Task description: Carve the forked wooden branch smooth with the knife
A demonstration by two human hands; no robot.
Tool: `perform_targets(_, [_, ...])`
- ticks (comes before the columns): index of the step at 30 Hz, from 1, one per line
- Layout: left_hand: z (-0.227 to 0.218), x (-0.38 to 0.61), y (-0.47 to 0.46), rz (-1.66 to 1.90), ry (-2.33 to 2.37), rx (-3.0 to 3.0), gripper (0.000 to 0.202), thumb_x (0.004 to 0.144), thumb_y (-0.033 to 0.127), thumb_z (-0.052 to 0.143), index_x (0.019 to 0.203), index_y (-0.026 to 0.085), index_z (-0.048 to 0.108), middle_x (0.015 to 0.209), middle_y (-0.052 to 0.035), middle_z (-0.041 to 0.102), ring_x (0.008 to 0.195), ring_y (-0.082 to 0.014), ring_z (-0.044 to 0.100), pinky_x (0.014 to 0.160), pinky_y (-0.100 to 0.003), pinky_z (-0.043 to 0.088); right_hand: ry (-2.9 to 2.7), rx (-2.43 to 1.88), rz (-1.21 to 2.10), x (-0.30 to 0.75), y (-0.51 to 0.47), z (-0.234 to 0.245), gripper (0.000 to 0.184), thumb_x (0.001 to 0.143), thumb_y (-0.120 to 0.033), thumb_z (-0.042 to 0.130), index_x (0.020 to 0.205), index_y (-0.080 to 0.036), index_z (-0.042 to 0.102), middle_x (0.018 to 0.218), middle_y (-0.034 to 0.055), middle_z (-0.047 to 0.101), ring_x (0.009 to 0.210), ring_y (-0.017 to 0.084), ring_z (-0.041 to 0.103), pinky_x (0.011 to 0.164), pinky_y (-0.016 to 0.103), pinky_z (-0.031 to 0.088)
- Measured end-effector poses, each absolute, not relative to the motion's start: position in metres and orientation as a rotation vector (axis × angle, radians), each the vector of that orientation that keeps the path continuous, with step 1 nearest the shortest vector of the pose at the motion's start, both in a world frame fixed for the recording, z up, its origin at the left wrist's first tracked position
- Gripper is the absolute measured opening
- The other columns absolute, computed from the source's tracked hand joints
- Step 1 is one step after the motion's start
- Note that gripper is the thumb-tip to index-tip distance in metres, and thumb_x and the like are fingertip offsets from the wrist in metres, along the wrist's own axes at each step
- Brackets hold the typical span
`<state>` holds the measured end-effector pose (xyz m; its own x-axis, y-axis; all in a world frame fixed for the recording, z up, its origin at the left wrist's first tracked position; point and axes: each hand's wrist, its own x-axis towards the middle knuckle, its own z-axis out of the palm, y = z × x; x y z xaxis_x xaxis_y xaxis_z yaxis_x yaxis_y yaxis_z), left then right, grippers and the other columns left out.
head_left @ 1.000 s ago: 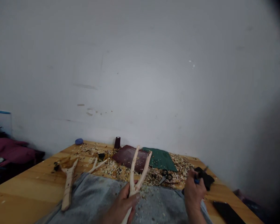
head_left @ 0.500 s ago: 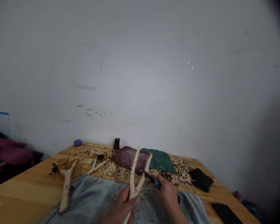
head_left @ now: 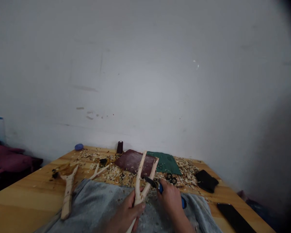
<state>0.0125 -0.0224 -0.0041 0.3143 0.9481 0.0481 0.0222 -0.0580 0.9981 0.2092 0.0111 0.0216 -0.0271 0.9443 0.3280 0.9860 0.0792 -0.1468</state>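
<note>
Head view
Left hand [head_left: 128, 212]: clamped round the stem of a peeled forked branch [head_left: 137, 184], both prongs rising above the grip.
Right hand [head_left: 171, 202]: closed on a blue-handled knife [head_left: 150, 182], blade against the branch's right prong.
Under the grip: grey cloth [head_left: 106, 197].
Beyond the grip: wood shavings [head_left: 116, 173], scissors [head_left: 171, 178], dark red leather [head_left: 132, 161], green mat [head_left: 165, 162].
Left of the grip: carved wooden fork [head_left: 68, 194].
Right of the grip: black pouch [head_left: 206, 180].
</note>
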Motion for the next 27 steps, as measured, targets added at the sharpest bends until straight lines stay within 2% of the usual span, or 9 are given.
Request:
perform_targets(4, [-0.005, 0.012, -0.023, 1.009, 0.976, 1.418, 0.059, 0.079, 0.05, 0.061, 0.128, 0.02, 0.049, 0.063, 0.0071, 0.05, 0.035, -0.0059, 0.037, 0.036, -0.021, 0.026, -2.016, -1.962, -0.165, 0.208, 0.01, 0.022, 0.022, 0.086, -0.024, 0.049, 0.103, -0.022, 0.063, 0.096, 0.0068, 0.073, 0.088, 0.021, 0.068, 0.07, 0.026, 0.041])
perform_targets(9, [-0.008, 0.012, -0.022, 1.009, 0.936, 1.43, 0.055, 0.082, 0.046, 0.06, 0.129, 0.019, 0.049, 0.065, 0.0066, 0.053, 0.035, -0.0054, 0.038, 0.036, -0.02, 0.027, -2.02, -1.931, -0.161, 0.21, 0.014, 0.02, 0.021, 0.085, -0.023, 0.049, 0.101, -0.022, 0.063, 0.092, 0.0063, 0.073, 0.087, 0.021, 0.069, 0.07, 0.026, 0.042])
perform_targets(12, [-0.007, 0.011, -0.021, 0.994, 0.921, 1.41, 0.057, 0.08, 0.047, 0.06, 0.128, 0.019, 0.049, 0.059, 0.0082, 0.051, 0.034, -0.0056, 0.037, 0.036, -0.02, 0.026, -1.962, -1.962, -0.176, 0.224, 0.021, 0.017, 0.019, 0.087, -0.023, 0.048, 0.098, -0.023, 0.063, 0.093, 0.007, 0.074, 0.087, 0.022, 0.069, 0.069, 0.027, 0.042])
perform_targets(17, [-0.005, 0.011, -0.02, 1.034, 0.902, 1.305, 0.062, 0.077, 0.052, 0.06, 0.129, 0.019, 0.047, 0.053, 0.0097, 0.048, 0.031, -0.0056, 0.032, 0.034, -0.02, 0.023, -1.719, -2.191, -0.174, 0.26, 0.031, 0.017, 0.028, 0.093, -0.03, 0.044, 0.112, -0.02, 0.061, 0.092, 0.0131, 0.074, 0.083, 0.027, 0.07, 0.065, 0.03, 0.042])
perform_targets(22, [-0.001, 0.011, -0.022, 1.031, 0.964, 1.33, 0.063, 0.077, 0.048, 0.061, 0.13, 0.017, 0.047, 0.057, 0.0084, 0.05, 0.033, -0.0064, 0.035, 0.035, -0.021, 0.026, -1.826, -2.062, -0.214, 0.245, 0.027, 0.02, 0.025, 0.094, -0.033, 0.043, 0.102, -0.023, 0.064, 0.093, 0.0098, 0.074, 0.086, 0.025, 0.07, 0.067, 0.028, 0.042])
perform_targets(27, [0.003, 0.011, -0.024, 1.054, 1.01, 1.361, 0.056, 0.078, 0.047, 0.063, 0.124, 0.018, 0.051, 0.061, 0.0078, 0.052, 0.035, -0.0061, 0.038, 0.036, -0.02, 0.029, -2.012, -1.936, -0.156, 0.21, 0.014, 0.02, 0.02, 0.087, -0.024, 0.048, 0.1, -0.023, 0.064, 0.09, 0.0069, 0.074, 0.083, 0.023, 0.07, 0.067, 0.027, 0.041])
